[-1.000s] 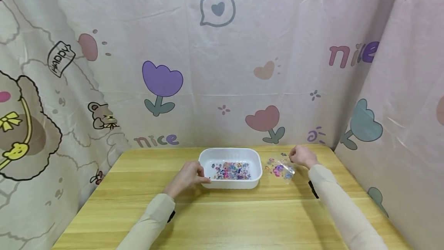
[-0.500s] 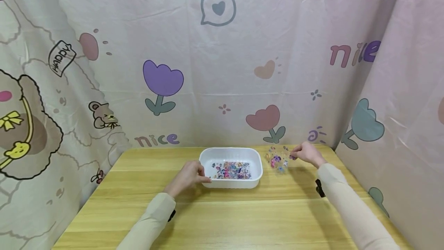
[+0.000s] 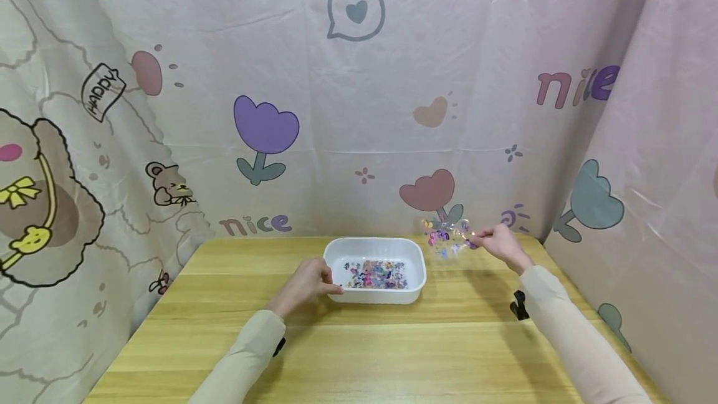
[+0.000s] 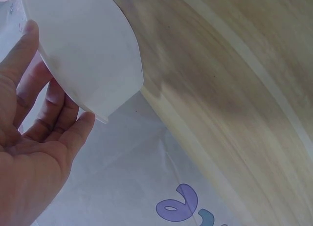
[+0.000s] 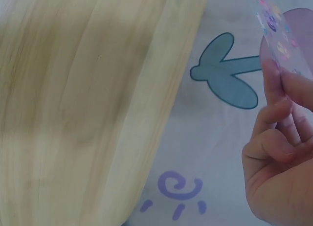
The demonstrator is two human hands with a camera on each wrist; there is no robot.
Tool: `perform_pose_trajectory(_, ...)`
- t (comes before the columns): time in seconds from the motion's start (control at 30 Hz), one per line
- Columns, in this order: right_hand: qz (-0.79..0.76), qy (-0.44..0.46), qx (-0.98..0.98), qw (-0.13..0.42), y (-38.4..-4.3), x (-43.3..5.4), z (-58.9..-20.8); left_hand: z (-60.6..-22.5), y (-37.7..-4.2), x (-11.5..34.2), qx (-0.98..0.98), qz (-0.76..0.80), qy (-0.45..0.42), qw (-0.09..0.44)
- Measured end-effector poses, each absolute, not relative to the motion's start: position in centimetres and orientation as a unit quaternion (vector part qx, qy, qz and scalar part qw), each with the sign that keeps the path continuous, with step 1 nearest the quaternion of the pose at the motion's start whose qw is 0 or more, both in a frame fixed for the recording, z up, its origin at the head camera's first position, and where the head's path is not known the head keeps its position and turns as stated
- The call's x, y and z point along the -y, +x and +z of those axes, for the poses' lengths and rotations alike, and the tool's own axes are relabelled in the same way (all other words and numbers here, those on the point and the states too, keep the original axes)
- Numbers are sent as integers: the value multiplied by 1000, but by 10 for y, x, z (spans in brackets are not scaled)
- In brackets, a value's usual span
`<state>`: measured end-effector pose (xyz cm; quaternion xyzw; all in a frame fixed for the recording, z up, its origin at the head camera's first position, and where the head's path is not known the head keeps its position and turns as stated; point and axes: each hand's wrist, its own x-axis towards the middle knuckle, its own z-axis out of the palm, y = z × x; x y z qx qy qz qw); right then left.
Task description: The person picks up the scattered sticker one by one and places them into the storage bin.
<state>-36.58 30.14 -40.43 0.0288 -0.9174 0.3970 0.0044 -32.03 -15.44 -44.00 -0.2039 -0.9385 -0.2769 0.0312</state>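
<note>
A white plastic tub (image 3: 373, 297) stands on the wooden table, with several colourful stickers or sticker sheets (image 3: 377, 275) lying on its bottom. My left hand (image 3: 305, 282) holds the tub's near left rim; in the left wrist view its thumb and fingers grip the white wall (image 4: 93, 55). To the right of the tub, my right hand (image 3: 501, 246) pinches a clear sticker sheet (image 3: 445, 239) with small colourful cartoon figures. The sheet is raised above the table. In the right wrist view, thumb and index finger hold the sheet (image 5: 279, 33) by one edge, other fingers curled.
The wooden table (image 3: 370, 354) reaches back to a printed cloth curtain (image 3: 359, 105). More printed cloth hangs at the left (image 3: 50, 204) and right (image 3: 645, 142). Each wrist carries a small black device.
My right hand has lifted the sticker sheet from near the tabletop, turning it more upright against the curtain. The left hand stays on the tub's rim.
</note>
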Motion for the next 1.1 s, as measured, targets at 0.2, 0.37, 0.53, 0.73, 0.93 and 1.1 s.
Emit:
perform_pose_trajectory(0.2,429,17,903,23,-365,-293,-405,-439,-319,154,937,-282,-203,32)
perform_pose_trajectory(0.37,464,-4,886,12,-364,-281,-413,-442,-316,154,936,-286,-206,23)
perform_pose_trajectory(0.53,484,-6,875,4,-363,-263,-417,-444,-315,152,935,-283,-211,29)
perform_pose_trajectory(0.73,486,7,874,-6,-360,-235,-417,-441,-315,151,937,-280,-206,34)
perform_pose_trajectory(0.93,485,29,874,-10,-356,-211,-419,-437,-315,151,936,-286,-203,32)
perform_pose_trajectory(1.1,480,34,877,-11,-355,-194,-423,-437,-316,151,936,-284,-204,33)
